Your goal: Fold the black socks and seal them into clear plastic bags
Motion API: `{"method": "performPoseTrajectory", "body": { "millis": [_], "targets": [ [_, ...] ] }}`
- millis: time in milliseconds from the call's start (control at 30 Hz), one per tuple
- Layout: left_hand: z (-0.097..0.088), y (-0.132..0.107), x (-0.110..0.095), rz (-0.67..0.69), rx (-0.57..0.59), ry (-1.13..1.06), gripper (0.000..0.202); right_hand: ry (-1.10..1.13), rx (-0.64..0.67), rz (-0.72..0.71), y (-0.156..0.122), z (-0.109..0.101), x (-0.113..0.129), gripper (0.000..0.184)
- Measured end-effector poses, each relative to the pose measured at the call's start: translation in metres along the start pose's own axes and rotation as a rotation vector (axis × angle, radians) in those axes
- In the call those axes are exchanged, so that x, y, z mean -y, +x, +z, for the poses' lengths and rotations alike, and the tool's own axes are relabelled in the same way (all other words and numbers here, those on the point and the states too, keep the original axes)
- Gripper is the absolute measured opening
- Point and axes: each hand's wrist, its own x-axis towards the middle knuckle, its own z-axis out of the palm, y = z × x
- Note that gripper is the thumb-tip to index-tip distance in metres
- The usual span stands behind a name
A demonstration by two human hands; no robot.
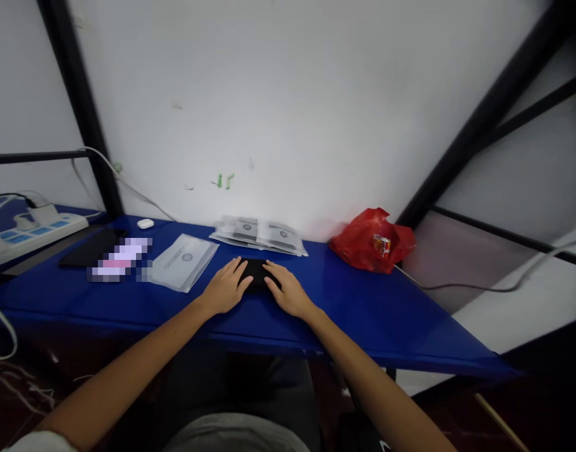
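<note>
A flat black item (pixel 256 276), perhaps folded cloth, lies on the blue table (pixel 363 314) between my hands; its exact kind is not clear. My left hand (pixel 226 287) rests flat over its left side with the fingers stretched and spread. On its right side lies my right hand (pixel 288 289), also flat with fingers extended. Both hands cover its ends. Left of my left hand is a frosted zip bag (pixel 184 260) with printing on it, flat on the table. Behind the black item several similar bags (pixel 260 234) with dark contents are stacked against the wall.
A crumpled red plastic bag (pixel 370 242) stands at the back right. Toward the left lie a white earphone-type case (pixel 145 223), a blurred-out phone-like item (pixel 121 260), a black tablet-like slab (pixel 90 248) and a white power strip (pixel 43 232). Black metal posts (pixel 81 100) flank the table.
</note>
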Motion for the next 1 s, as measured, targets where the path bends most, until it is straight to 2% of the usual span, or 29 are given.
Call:
{"method": "performPoseTrajectory", "body": {
  "millis": [133,233,333,500,667,833,900,1000],
  "targets": [
    [-0.009,-0.003,0.005,-0.018,-0.139,0.087,0.044,0.011,-0.031,-0.025,0.010,-0.004,0.006,0.040],
    [-0.022,-0.004,0.016,-0.067,-0.159,0.171,0.038,-0.003,-0.012,-0.062,0.021,-0.002,0.011,0.039],
    [-0.037,-0.005,0.029,-0.170,-0.098,0.246,0.031,-0.021,0.037,-0.113,0.034,0.003,0.018,0.039],
    [-0.053,-0.009,0.047,-0.360,0.080,0.267,0.029,-0.068,0.172,-0.160,0.046,0.013,0.027,0.040],
    [-0.060,-0.010,0.055,-0.406,0.199,0.249,0.027,-0.138,0.244,-0.120,0.048,0.018,0.033,0.042],
    [-0.065,-0.011,0.046,-0.396,0.245,0.260,0.027,-0.208,0.238,-0.025,0.042,0.013,0.028,0.043],
    [-0.064,-0.014,0.034,-0.361,0.265,0.259,0.026,-0.256,0.225,0.039,0.036,0.005,0.022,0.043],
    [-0.060,-0.019,0.007,-0.218,0.307,0.241,0.024,-0.324,0.194,0.162,0.023,-0.010,0.008,0.042]
  ]
}}
